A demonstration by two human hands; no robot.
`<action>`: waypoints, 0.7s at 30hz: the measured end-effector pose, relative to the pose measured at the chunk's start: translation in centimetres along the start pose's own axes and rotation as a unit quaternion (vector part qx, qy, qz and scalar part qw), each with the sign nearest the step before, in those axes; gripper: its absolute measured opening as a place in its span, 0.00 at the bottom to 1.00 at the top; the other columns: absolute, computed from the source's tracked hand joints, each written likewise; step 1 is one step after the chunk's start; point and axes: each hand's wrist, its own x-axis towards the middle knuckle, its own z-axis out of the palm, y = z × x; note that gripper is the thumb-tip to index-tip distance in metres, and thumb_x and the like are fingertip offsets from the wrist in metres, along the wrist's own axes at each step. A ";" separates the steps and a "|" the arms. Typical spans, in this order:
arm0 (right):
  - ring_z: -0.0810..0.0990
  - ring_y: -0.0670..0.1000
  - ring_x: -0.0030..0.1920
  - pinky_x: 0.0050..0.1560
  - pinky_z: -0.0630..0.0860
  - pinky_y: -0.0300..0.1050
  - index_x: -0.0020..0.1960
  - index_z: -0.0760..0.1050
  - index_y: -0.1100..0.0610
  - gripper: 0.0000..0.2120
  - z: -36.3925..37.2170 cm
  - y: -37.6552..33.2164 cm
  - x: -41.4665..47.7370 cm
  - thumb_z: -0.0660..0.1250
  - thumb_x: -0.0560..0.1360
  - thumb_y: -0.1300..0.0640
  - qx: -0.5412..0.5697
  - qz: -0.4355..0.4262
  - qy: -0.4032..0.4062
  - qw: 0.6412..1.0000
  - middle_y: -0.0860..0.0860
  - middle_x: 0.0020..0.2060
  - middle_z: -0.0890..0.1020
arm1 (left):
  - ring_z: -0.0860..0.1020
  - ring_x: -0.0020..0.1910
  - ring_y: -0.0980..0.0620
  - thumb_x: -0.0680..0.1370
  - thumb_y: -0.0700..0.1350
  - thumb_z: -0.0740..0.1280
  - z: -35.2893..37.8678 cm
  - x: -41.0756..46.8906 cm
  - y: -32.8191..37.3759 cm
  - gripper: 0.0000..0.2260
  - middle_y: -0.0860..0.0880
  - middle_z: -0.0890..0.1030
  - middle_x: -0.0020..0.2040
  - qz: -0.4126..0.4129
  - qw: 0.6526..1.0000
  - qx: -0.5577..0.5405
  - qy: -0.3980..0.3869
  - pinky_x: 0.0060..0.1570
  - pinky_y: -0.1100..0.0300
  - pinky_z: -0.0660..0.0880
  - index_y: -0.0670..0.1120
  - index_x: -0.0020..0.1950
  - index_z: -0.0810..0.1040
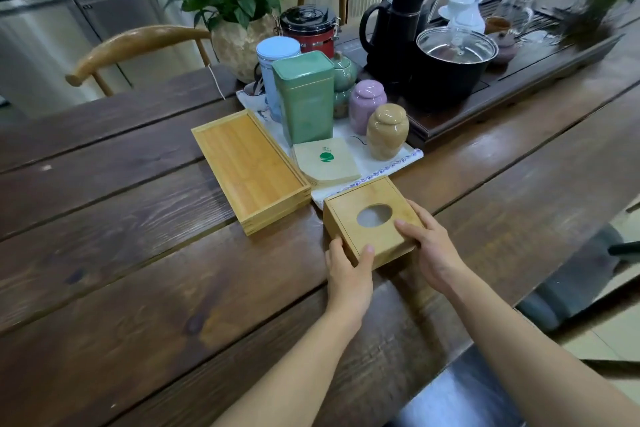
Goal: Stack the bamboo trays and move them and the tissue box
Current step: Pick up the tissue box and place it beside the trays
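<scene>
A square bamboo tissue box (pixel 367 205) with an oval hole in its lid rests on the dark wooden table (pixel 138 270). My left hand (pixel 349 274) grips its near left corner, thumb on the lid. My right hand (pixel 433 250) holds its right side, fingers along the far edge and thumb on top. Left of the box lies a rectangular bamboo tray (pixel 249 167), empty inside; whether it is one tray or a stack I cannot tell.
Behind the box a white cloth (pixel 391 163) carries a pad of square paper sheets (pixel 325 160), a green tin (pixel 304 97), a blue tin, and purple and tan jars. Further back are a plant pot, a red canister, a black kettle, a pot and a tea tray. Chairs stand around.
</scene>
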 end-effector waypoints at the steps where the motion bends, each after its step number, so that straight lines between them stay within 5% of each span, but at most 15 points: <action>1: 0.78 0.54 0.55 0.66 0.68 0.56 0.52 0.79 0.47 0.15 -0.2 -0.2 0.3 0.68 0.71 0.65 -0.003 -0.002 0.001 1.000 0.50 0.50 0.84 | 0.67 0.68 0.49 0.79 0.50 0.62 0.3 0.2 0.3 0.26 0.48 0.63 0.74 0.003 1.000 0.003 -0.002 0.59 0.59 0.65 0.46 0.75 0.60; 11: 0.77 0.54 0.56 0.66 0.70 0.55 0.63 0.73 0.54 0.22 -1.8 -1.8 3.5 0.70 0.70 0.60 -0.035 0.003 -0.003 0.999 0.52 0.54 0.81 | 0.65 0.70 0.47 0.78 0.52 0.63 2.7 1.9 1.7 0.29 0.47 0.60 0.75 0.005 1.000 0.012 -0.012 0.65 0.55 0.64 0.46 0.76 0.56; 16: 0.76 0.52 0.55 0.59 0.72 0.48 0.62 0.73 0.53 0.18 -2.2 -1.5 3.9 0.68 0.73 0.60 -0.069 0.003 -0.004 0.998 0.49 0.51 0.80 | 0.65 0.70 0.48 0.78 0.52 0.65 2.5 2.1 1.5 0.30 0.48 0.61 0.75 0.002 1.000 -0.002 -0.019 0.64 0.56 0.65 0.47 0.76 0.57; 21: 0.75 0.55 0.61 0.62 0.71 0.51 0.68 0.69 0.58 0.25 -2.3 -2.1 3.8 0.68 0.73 0.52 -0.232 -0.021 0.027 0.972 0.53 0.58 0.77 | 0.67 0.70 0.48 0.77 0.54 0.65 1.3 2.2 1.6 0.31 0.49 0.64 0.75 -0.021 0.999 -0.001 -0.048 0.66 0.53 0.65 0.50 0.76 0.56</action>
